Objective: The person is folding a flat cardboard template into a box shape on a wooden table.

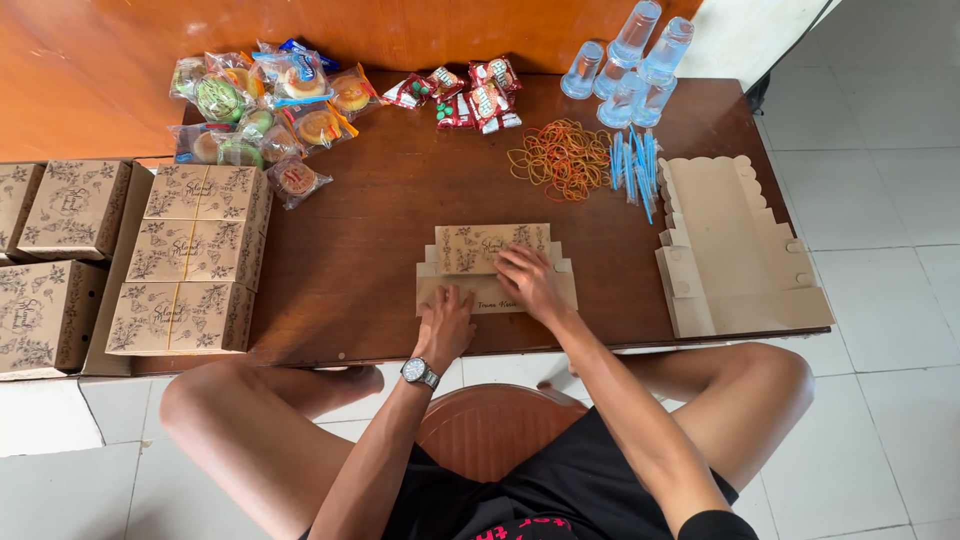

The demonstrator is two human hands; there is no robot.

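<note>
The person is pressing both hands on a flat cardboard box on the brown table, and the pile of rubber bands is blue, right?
Not quite. In the head view the rubber bands are orange and yellow, not blue. The rest holds: the left hand and right hand both press on the flat cardboard box on the brown table.

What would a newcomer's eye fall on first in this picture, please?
Both hands, left and right, press a flat printed box at the table's near edge. Folded boxes are stacked at the left, wrapped snacks lie at the far left, and rubber bands lie farther back.
</note>
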